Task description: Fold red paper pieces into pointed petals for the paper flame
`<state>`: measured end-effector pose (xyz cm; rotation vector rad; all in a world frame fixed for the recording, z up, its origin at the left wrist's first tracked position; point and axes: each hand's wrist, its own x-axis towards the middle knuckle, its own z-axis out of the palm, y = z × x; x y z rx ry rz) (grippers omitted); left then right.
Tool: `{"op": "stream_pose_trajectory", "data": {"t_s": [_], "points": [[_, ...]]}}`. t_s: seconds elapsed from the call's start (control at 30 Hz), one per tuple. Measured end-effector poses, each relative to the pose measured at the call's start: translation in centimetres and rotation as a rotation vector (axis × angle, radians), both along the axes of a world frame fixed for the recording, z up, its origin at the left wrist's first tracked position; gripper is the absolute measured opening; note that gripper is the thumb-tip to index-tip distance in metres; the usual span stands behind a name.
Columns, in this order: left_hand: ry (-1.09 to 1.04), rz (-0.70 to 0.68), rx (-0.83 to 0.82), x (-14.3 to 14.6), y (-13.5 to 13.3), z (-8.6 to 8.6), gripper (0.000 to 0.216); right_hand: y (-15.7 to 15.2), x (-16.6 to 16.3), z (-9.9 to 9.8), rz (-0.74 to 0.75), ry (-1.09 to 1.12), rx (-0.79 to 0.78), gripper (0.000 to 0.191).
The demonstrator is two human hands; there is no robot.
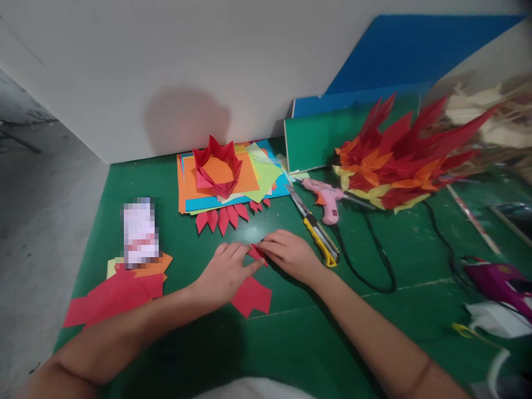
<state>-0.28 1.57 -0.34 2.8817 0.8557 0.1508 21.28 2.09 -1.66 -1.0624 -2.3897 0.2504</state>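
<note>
My left hand point(224, 271) and my right hand point(291, 255) meet over the green table point(374, 244), both pressing with closed fingers on a small folded red paper piece point(256, 252) between them. A flat red paper square point(251, 296) lies just under my left hand. Beyond my hands sits a row of folded red paper petals point(224, 216). Behind them a red paper crown shape point(217, 166) rests on a stack of coloured paper sheets point(257, 177).
A yellow utility knife point(318, 233) and a pink glue gun point(328, 199) with a black cord lie right of my hands. A large red, orange and yellow paper flower point(399, 160) stands at the back right. Red and orange paper scraps point(120, 288) lie at left. Green and blue boards point(316, 138) lean against the wall.
</note>
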Motion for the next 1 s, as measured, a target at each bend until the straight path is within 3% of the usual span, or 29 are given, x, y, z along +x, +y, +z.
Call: {"op": "stream_pose_trajectory", "data": {"t_s": [1.0], "points": [[-0.083,-0.016,-0.041,-0.05,0.12,-0.39,0.040,0.02,-0.11,0.06,-0.004,0.060,-0.011,0.019]]}}
